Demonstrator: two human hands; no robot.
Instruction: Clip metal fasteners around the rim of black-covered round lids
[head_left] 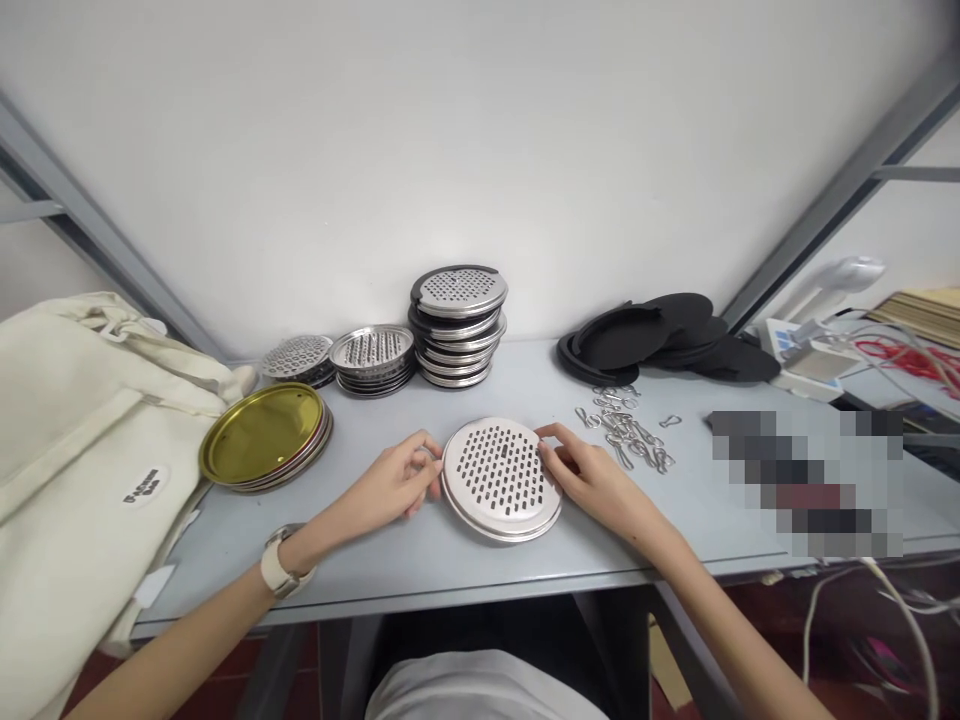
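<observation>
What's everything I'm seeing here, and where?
slotted disc: one uppermost, silver, between hands
disc piles: three, silver/black, along wall
lid stack: one, gold-topped, left
flat pieces: several, black, back right
clips: many, silver, centre right
bag: one, cream, far left
table: one, grey, centre
wall: one, white, behind
frame bars: several, grey, both sides
red cords: several, red, right edge
boards: several, tan, right edge
blurred patch: one, dark, table's right
boxlike unit: one, white, back right
watch: one, white strap, left wrist
clothing: one piece, white, bottom centre
left hand: one, bare, disc's left edge
right hand: one, bare, disc's right edge
</observation>
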